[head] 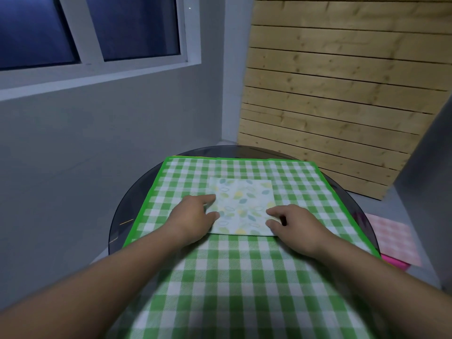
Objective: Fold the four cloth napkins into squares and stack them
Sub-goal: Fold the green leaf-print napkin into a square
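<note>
Green checked napkin (293,177) covered the table (129,209). On it lay a folded leaf-print napkin (241,206), with the left grip (193,216) and right grip (296,226) pressing its sides, fingers extended, clasping nothing.

In front of me is a round, dark, glassy tabletop (127,216). A green-and-white checked cloth (244,265) with a bright green border lies spread flat on it, covering most of the top. Bare dark rim shows left, far and right. A pink checked cloth (393,238) shows past the right rim; I cannot tell what it rests on.
</note>
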